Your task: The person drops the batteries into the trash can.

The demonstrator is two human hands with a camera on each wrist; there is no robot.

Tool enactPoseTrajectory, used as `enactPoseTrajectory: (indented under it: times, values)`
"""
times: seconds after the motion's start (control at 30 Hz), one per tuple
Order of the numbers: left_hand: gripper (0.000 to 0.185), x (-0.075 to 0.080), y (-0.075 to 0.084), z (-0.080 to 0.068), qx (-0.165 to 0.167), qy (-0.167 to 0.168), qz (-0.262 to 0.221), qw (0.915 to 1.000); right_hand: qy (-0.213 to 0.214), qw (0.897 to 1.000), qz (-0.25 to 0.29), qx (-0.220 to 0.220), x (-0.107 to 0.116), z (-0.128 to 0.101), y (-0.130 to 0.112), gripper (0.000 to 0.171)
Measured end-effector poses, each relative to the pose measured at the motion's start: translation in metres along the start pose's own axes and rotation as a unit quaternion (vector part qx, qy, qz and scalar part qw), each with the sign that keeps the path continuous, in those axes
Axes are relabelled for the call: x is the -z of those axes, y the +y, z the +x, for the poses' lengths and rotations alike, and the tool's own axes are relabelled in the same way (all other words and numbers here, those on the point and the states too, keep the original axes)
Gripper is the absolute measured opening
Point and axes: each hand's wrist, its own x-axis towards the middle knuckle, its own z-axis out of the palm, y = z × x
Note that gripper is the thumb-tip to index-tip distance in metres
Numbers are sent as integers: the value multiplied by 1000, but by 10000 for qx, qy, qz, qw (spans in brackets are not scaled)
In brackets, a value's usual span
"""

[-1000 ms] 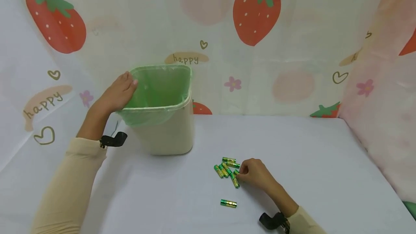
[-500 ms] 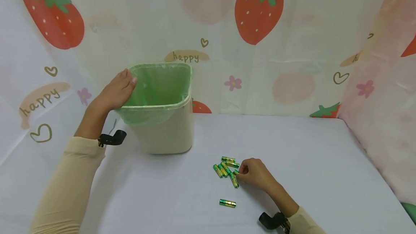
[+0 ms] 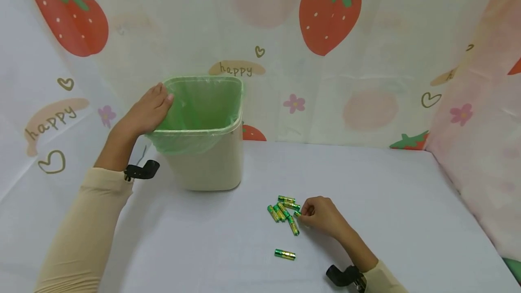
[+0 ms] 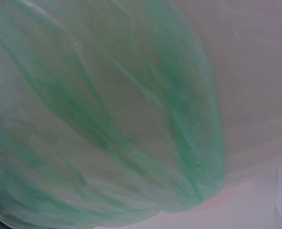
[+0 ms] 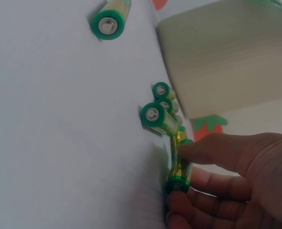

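Note:
A cream trash bin (image 3: 203,171) lined with a green plastic bag (image 3: 183,144) stands at the back left. My left hand (image 3: 150,110) grips the bin's left rim over the bag; the left wrist view is filled by the wrinkled bag (image 4: 121,109) against the bin's wall. Between the thumb and fingers of my right hand (image 3: 323,216), a green and gold battery (image 5: 181,167) is pinched, with most of it hidden in the head view. Right beside those fingertips lies a loose cluster of similar batteries (image 3: 281,211). One single battery (image 3: 285,254) lies apart, nearer the front.
White cloth covers the table (image 3: 386,202). Behind it hangs a curtain (image 3: 277,21) printed with strawberries, and a pinkish curtain (image 3: 480,157) borders the right side. Both wrists carry a black camera mount (image 3: 142,169).
The battery in my right fingers has shifted slightly up and right, a little apart from the cluster. My left hand stays on the rim. The head view has shifted slightly.

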Motion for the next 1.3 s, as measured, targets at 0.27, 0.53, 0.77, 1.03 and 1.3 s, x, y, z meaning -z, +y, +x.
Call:
enactPoseTrajectory:
  times: [0.27,0.53,0.77,1.03,1.3]
  values:
    - [70,1,0,-1,-13,9,-30,10000,33,9999,-139,-61,1,0,0,14]
    - [68,4,3,-3,27,-20,17,10000,62,9998,-179,47,4,1,-3,12]
    - [68,2,3,-4,22,12,-69,10000,129,9999,33,46,11,-1,-8,7]
    - [70,0,1,-1,-4,6,-118,9999,279,9993,216,124,19,-3,-19,4]
    - [69,1,1,-2,11,37,-106,9999,603,9962,143,613,31,0,-36,5]
